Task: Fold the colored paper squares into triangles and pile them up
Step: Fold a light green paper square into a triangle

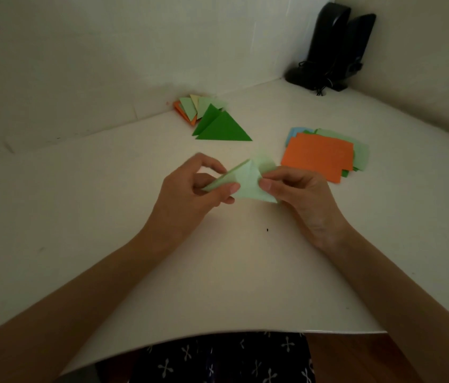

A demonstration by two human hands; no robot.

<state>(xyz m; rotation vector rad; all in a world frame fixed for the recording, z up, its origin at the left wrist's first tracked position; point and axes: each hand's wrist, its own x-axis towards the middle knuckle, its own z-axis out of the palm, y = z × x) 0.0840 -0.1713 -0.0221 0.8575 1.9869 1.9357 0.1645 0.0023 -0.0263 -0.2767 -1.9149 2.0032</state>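
A light green paper [248,181] is held above the middle of the white table, partly folded. My left hand [190,189] pinches its left edge between thumb and fingers. My right hand [298,192] pinches its right side with thumb and forefinger. Behind them lies a pile of folded triangles [212,117], dark green ones on top of light green, yellow and orange ones. To the right sits a stack of unfolded squares [320,156] with an orange sheet on top and light green, blue and dark green sheets under it.
The white table [107,217] meets pale walls at the back and right. A pair of black speakers [331,48] with a cable stands in the far right corner. The table's front edge curves near my lap.
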